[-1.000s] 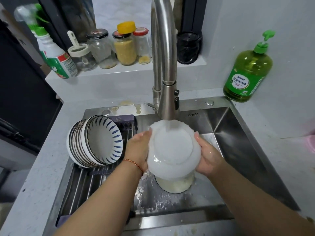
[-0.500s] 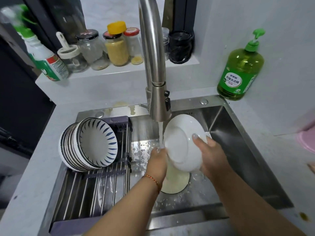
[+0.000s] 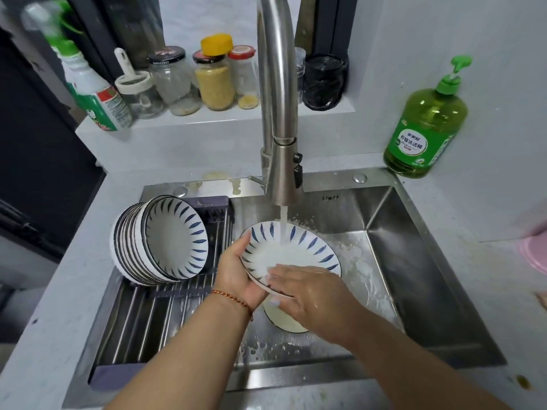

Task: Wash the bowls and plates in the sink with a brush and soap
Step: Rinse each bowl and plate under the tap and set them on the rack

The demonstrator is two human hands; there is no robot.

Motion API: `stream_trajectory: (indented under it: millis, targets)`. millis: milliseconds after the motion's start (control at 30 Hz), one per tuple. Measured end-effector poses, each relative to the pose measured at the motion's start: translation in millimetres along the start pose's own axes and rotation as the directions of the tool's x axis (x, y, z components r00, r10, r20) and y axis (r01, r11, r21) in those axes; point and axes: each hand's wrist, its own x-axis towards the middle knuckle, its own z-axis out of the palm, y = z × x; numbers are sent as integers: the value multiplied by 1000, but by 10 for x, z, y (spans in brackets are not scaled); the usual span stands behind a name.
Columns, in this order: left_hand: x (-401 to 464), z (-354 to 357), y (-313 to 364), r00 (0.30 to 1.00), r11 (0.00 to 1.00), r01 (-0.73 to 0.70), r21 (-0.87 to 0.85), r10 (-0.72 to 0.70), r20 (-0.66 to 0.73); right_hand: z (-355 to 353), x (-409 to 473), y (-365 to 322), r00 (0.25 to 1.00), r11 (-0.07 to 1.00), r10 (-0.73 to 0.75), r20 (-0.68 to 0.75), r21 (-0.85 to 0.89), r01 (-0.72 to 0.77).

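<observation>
The steel sink (image 3: pixel 414 261) is the biggest thing here, w/ wet foamy patches on its floor. The tall faucet (image 3: pixel 278 113) stands at the back edge and its spout is over the middle of the basin, so the water stream (image 3: pixel 283 220) falls straight into what is held below.

On the left side of the basin lies a roll-up drying rack (image 3: pixel 139 321). A stack of blue-leaf bowls (image 3: pixel 159 244) rests on it, tipped on edge and nested; I judge they stand this way so water runs off, and they look already washed.

At the back right corner, on the counter, is the green dish soap bottle (image 3: pixel 426 128), near but apart from the sink, easy to reach w/ the right hand.

The blue-leaf bowl (image 3: pixel 291 253) being washed is held under the stream, tilted a bit toward the person, prob. so the water flows out and does not collect. The left hand (image 3: pixel 239 273) grips its left rim, thumb on the inside edge and fingers under. The right hand (image 3: pixel 307 294) lies w/ straight fingers flat on the inner near side, rubbing or pressing, and holds nothing; no brush is visible.

Under the hands a pale dish (image 3: pixel 284 322) sits on the sink floor, mostly hidden; it seems to wait for its turn.
</observation>
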Motion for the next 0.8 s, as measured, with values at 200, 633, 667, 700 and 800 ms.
stream_trajectory:
  millis: [200, 633, 667, 700, 800]
  targets:
    - [-44, -15, -33, 999, 999, -48, 18, 48, 27, -29, 260, -46, 935, 959, 56, 349, 243, -148]
    - [-45, -131, -41, 962, 965, -260, -21, 261, 77, -139, 186, 452, 890, 955, 289, 352, -168, -244]
    - [-32, -158, -21, 957, 958, -285, -22, 286, 59, -152, 99, 434, 895, 964, 265, 359, -115, -239]
    - [-19, -176, 7, 952, 953, -303, -27, 304, 40, -145, 21, 413, 899, 971, 235, 369, -57, -230]
    - [5, -174, 68, 950, 950, -311, -24, 311, 2, -39, -136, 337, 941, 990, 118, 318, 33, -136]
